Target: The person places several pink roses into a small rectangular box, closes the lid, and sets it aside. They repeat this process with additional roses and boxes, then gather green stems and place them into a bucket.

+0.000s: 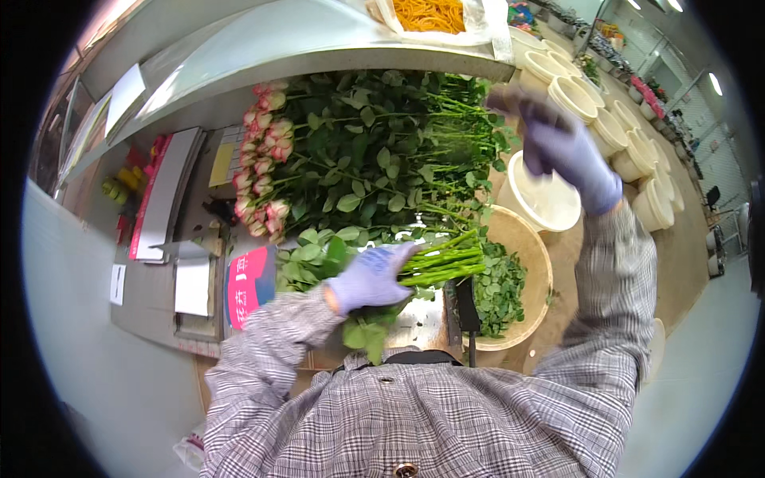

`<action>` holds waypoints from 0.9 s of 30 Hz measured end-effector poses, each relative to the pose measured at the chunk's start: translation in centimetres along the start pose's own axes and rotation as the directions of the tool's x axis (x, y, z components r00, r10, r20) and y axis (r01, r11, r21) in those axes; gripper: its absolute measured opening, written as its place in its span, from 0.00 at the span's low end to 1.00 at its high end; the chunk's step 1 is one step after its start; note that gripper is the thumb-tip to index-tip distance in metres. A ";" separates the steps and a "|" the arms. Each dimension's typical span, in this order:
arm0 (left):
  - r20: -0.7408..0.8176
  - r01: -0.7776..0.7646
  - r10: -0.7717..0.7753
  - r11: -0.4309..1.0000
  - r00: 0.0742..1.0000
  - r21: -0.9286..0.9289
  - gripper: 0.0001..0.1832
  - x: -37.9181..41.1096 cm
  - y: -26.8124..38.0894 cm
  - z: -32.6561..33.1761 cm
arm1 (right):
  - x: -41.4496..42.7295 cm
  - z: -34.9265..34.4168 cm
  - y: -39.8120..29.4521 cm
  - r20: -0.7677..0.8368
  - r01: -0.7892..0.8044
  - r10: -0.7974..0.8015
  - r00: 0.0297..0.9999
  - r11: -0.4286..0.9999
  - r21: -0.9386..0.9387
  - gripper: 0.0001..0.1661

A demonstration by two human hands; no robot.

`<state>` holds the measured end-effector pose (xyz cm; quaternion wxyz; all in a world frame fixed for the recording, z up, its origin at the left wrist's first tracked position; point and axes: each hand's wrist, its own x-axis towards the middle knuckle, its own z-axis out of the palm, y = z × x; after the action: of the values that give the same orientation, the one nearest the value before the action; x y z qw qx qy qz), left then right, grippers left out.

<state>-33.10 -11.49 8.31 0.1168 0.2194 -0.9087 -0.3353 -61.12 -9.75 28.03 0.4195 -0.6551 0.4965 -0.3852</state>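
My left hand [373, 276], in a pale purple glove, is closed round a bundle of green flower stems [445, 260]; the cut ends point right. The flower heads of this bundle are hidden beneath a printed wrap and my sleeve, or out of sight. My right hand [559, 146], in a like glove, is raised at the upper right and blurred by motion; a dark brownish thing [508, 101] shows at its fingers, too blurred to name. Past my left hand lie many leafy rose stems [358, 149], their pink-and-white rose blooms [263, 158] to the left.
Right of the worktop stands a tan tub [541, 287] holding cut leaves [499, 293], with a white bucket [538, 191] behind it. Stacked buckets [609, 128] stand farther right. A shelf [299, 63] overhangs the roses, bearing a bag of orange rubber bands [427, 15]. Flat sleeves [164, 197] lie left.
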 end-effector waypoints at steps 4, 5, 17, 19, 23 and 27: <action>0.037 -0.044 0.048 0.995 0.998 -0.084 0.31 -4.4 2.4 -3.4 | -5.4 4.5 1.1 0.257 0.261 -0.166 0.952 0.879 -0.399 0.37; 0.041 -0.047 0.053 0.990 0.998 -0.136 0.31 -5.0 3.1 -3.7 | -6.1 5.2 0.9 0.336 0.413 -0.282 0.899 0.801 -0.433 0.38; -0.132 -0.073 0.047 0.977 0.990 -0.199 0.29 -7.4 5.2 -4.4 | -7.7 14.4 16.1 -0.040 0.201 -0.221 0.974 0.938 -0.282 0.23; -0.143 -0.003 -0.027 0.978 0.989 -0.207 0.28 -6.7 4.3 -4.4 | -10.2 16.6 17.6 -0.107 0.405 -0.438 0.892 0.883 -0.240 0.21; -0.356 0.023 -0.048 0.997 0.933 -0.076 0.27 -3.9 2.7 -3.5 | -13.6 20.4 12.2 0.215 0.452 -0.398 0.892 0.756 -0.475 0.29; -0.293 0.042 -0.076 0.992 0.953 -0.123 0.27 -1.7 2.4 -1.9 | -12.5 22.2 4.1 0.480 0.545 -0.275 0.833 0.564 -0.621 0.21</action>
<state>-31.71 -10.18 11.22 0.2543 0.2872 -0.8530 -0.3539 -44.64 5.54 15.28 0.0923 -0.9194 0.3615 -0.1241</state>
